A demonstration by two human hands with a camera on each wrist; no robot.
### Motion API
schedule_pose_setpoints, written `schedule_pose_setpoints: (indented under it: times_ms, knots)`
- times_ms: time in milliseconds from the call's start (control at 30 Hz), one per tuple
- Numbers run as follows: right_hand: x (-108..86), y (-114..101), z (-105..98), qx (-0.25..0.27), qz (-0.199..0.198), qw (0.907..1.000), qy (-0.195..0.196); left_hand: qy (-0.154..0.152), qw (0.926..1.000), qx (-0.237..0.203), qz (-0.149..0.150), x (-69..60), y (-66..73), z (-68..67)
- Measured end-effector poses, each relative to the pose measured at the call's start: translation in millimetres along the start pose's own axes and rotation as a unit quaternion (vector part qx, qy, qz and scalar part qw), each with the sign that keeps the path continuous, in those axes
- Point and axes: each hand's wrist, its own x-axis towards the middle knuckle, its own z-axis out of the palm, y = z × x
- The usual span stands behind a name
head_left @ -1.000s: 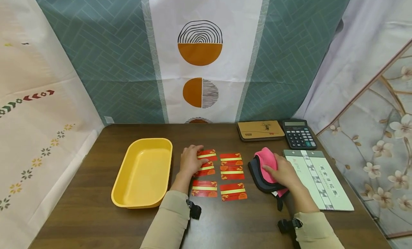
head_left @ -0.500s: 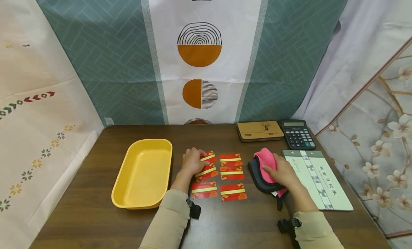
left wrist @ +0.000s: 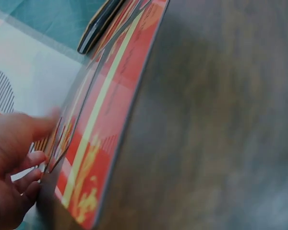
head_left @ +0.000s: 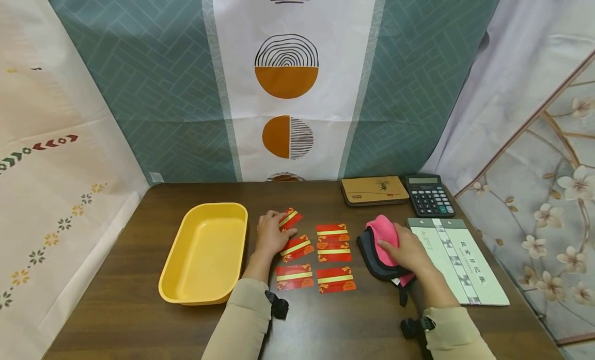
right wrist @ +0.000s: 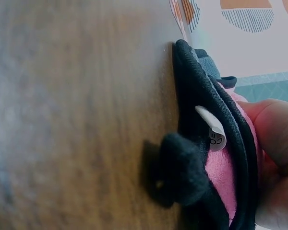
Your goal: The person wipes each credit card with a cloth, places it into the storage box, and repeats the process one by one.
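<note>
Six red cards (head_left: 333, 252) with yellow stripes lie on the brown table (head_left: 344, 324) in two columns. At the far end of the left column, the left hand (head_left: 270, 233) pinches one tilted card (head_left: 291, 219) between thumb and bent fingers — and hides a part of it. To its left stands a yellow tray (head_left: 204, 254). The right hand (head_left: 409, 249) grips a pink and dark cloth thing (head_left: 386, 236), which lies between the cards and a pale green book (head_left: 457, 262). Behind these are a tan flat case (head_left: 374, 190) and a black calculator (head_left: 429, 196).

Only the head view shows tray, calculator and book. The right wrist view shows what it hardly does: a curled white label (right wrist: 212, 129) with print, beside a dark strap (right wrist: 180, 170) — blurred. From the left wrist, one card looks large, the fingertips blurred.
</note>
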Motion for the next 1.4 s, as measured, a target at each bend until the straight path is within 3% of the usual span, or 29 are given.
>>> schedule_pose_setpoints:
  times_ms: [233, 333, 567, 867, 1067, 1133, 1233, 1300, 1400]
  knots:
    - [-1.2, 0, -2, 0.0, 0.0, 1.0, 0.0, -0.014, 0.9994, -0.02, -0.024, 1.9, 5.6, -5.5]
    - [-1.2, 0, -1, 0.0, 0.002, 1.0, -0.001, -0.017, 0.9994, -0.006, -0.029, 2.3, 7.9, -6.2]
    - [-0.4, -1, -1, 0.001, 0.005, 1.0, -0.006, -0.062, 0.9944, 0.014, -0.085, 4.3, 12.6, -9.4]
    - [1.4, -3, -2, -0.001, 0.012, 0.9998, -0.014, -0.087, 0.9944, 0.05, -0.032, 7.6, 16.7, -13.4]
    - [0.7, -3, -1, -0.001, 0.007, 0.9999, -0.014, -0.128, 0.9872, 0.084, -0.045, 7.4, 21.8, -19.5]
    - [0.9, -3, -1, -0.003, 0.005, 0.9999, -0.014, -0.147, 0.9851, 0.073, -0.05, 7.2, 21.9, -21.2]
    - [1.8, -3, -2, -0.002, 0.004, 0.9999, -0.012, -0.161, 0.9856, 0.02, -0.049, 6.9, 21.6, -22.0]
    - [2.9, -2, -2, 0.0, 0.003, 0.9999, -0.01, -0.155, 0.9869, -0.023, -0.038, 6.5, 19.5, -19.5]
    - [4.7, -1, -2, 0.001, -0.005, 1.0, -0.005, -0.123, 0.9887, -0.085, -0.016, 4.3, 15.3, -13.5]
